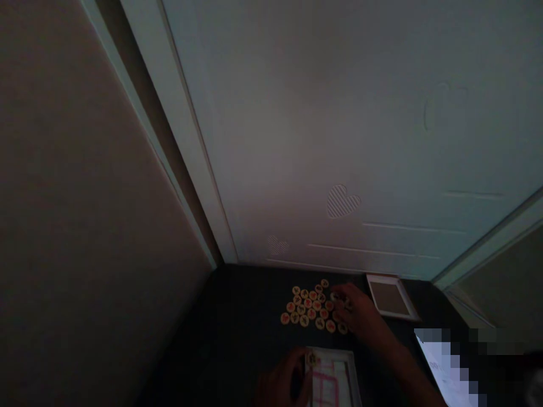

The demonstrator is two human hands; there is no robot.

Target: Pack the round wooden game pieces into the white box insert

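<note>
Several round xiangqi pieces with red or dark characters lie in a loose group on the dark table. My right hand reaches over the group's right side, thumb and forefinger apart. A piece lies by its fingertips, and others are partly hidden under the hand. Nearer to me, my left hand has its fingers curled at the left edge of a shallow white box. Pink lines show inside the box. One dark-marked piece rests in its upper left corner, beside my left forefinger.
A second shallow white-rimmed tray or lid lies at the back right. Beside my right forearm is a bright sheet or screen, partly pixelated. A white panel with embossed hearts rises behind the dark table; a wall stands left.
</note>
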